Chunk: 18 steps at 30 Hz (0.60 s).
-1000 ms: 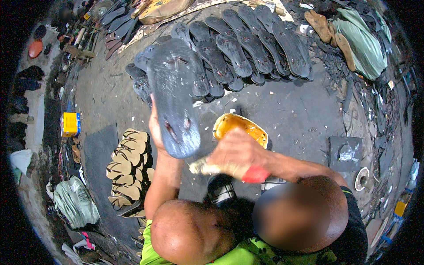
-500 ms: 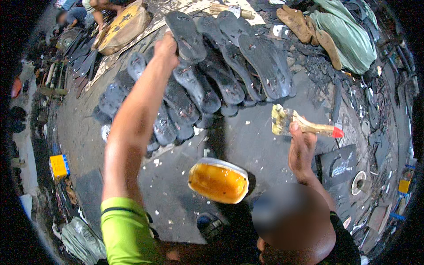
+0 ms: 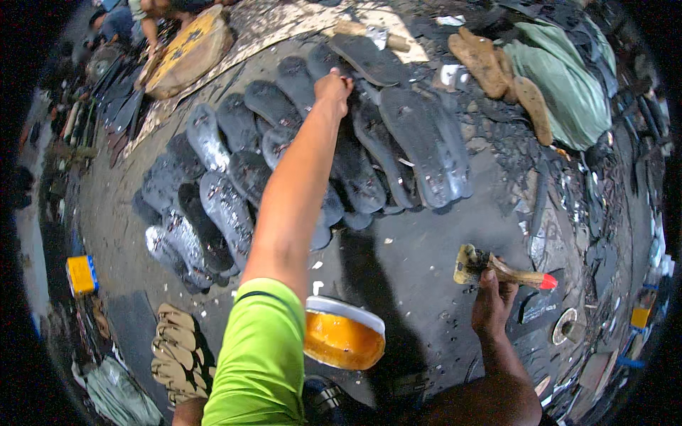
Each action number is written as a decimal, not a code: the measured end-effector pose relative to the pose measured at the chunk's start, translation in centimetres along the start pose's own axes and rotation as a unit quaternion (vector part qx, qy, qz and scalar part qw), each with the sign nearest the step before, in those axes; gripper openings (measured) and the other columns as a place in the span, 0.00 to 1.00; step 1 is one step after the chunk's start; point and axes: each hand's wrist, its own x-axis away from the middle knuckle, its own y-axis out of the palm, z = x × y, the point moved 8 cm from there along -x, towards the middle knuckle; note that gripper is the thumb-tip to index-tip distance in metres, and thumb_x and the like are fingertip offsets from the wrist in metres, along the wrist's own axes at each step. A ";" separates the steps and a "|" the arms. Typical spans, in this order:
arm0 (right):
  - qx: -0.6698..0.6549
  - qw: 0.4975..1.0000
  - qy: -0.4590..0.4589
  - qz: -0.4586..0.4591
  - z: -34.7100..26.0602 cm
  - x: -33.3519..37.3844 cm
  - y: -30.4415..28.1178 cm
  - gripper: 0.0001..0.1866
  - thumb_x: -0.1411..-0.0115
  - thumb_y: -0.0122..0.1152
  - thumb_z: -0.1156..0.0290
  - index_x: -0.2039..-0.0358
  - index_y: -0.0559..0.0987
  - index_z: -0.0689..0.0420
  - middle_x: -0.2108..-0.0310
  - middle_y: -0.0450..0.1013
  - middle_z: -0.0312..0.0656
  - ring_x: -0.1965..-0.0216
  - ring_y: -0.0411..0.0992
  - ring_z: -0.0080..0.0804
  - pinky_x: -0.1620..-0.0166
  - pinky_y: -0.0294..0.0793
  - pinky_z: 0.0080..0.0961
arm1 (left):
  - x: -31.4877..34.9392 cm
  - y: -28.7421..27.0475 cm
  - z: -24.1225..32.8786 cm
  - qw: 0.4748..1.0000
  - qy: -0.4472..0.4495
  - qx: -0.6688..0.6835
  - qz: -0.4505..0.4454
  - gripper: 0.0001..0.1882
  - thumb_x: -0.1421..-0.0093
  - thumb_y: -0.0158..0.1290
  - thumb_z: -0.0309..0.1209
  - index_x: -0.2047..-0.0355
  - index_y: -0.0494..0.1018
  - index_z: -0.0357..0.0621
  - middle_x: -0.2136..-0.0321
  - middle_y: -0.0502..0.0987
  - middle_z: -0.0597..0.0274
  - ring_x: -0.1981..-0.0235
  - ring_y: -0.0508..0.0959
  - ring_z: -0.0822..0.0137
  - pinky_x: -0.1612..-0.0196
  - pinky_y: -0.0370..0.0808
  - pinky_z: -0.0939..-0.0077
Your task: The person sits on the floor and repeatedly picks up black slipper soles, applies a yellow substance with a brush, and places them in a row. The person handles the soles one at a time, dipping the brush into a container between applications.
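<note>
My left hand, at the end of a lime-green sleeve, reaches to the far side of a spread of black shoe soles. Its fingers are curled at the lower edge of a sole lying aslant over the others; the exact grip is partly hidden. In my right hand is a paintbrush with a wooden, red-tipped handle, its bristles pointing left and smeared with pale yellow. An oval tub of amber, glue-like liquid stands on the ground between my arms, its left end hidden by my sleeve.
Tan sandals lie at the lower left near a yellow box. Brown soles and a green sack are at the far right. Another person's arm is beside a thick round block at the far left.
My left hand has moved right, and the sole it held raised is no longer lifted upright there. The brush in my right hand has come lower and nearer. The view has shifted, showing tan sandals.
</note>
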 end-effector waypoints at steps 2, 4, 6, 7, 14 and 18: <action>0.054 0.995 0.033 -0.082 -0.3 0.7 2.4 0.17 0.39 0.60 0.67 0.53 0.72 0.64 0.53 0.70 0.42 0.51 0.67 0.31 0.47 0.65 0.29 | 3.4 -2.2 3.0 0.991 0.043 -0.078 -0.104 0.26 0.33 0.47 0.36 0.41 0.58 0.31 0.48 0.69 0.46 0.52 0.73 0.59 0.45 0.73 0.65; 0.113 0.964 0.083 -0.224 0.2 2.1 6.4 0.18 0.39 0.61 0.68 0.51 0.71 0.61 0.52 0.71 0.40 0.50 0.67 0.29 0.43 0.62 0.30 | 10.3 -6.0 7.5 0.957 0.096 -0.213 -0.171 0.23 0.34 0.49 0.40 0.46 0.66 0.36 0.54 0.75 0.53 0.52 0.75 0.62 0.45 0.72 0.66; 0.226 0.906 0.022 -0.358 0.4 5.0 10.5 0.17 0.41 0.63 0.69 0.54 0.74 0.62 0.55 0.72 0.44 0.52 0.69 0.32 0.45 0.64 0.29 | 17.9 -11.9 9.7 0.897 0.112 -0.373 -0.210 0.22 0.33 0.48 0.42 0.48 0.71 0.37 0.53 0.77 0.55 0.52 0.75 0.66 0.46 0.71 0.70; 0.297 0.847 -0.060 -0.437 0.6 6.1 12.3 0.16 0.41 0.63 0.69 0.55 0.74 0.62 0.55 0.72 0.45 0.52 0.69 0.33 0.46 0.64 0.29 | 21.3 -15.3 11.2 0.856 0.126 -0.459 -0.202 0.23 0.33 0.48 0.43 0.48 0.71 0.37 0.53 0.77 0.55 0.51 0.75 0.65 0.45 0.70 0.69; 0.411 0.641 -0.415 -0.498 1.9 17.6 22.3 0.09 0.52 0.66 0.70 0.68 0.83 0.51 0.37 0.58 0.52 0.37 0.56 0.52 0.35 0.50 0.50 | 46.8 -53.6 23.0 0.653 0.244 -0.612 0.373 0.21 0.39 0.55 0.42 0.55 0.76 0.37 0.58 0.79 0.49 0.54 0.77 0.53 0.49 0.70 0.62; 0.437 0.587 -0.445 -0.515 3.4 21.2 23.6 0.11 0.52 0.66 0.70 0.65 0.84 0.49 0.33 0.50 0.52 0.34 0.50 0.52 0.33 0.42 0.54 | 58.9 -66.8 20.0 0.478 0.182 -0.645 0.568 0.29 0.45 0.58 0.47 0.49 0.71 0.40 0.52 0.75 0.47 0.46 0.66 0.48 0.38 0.53 0.54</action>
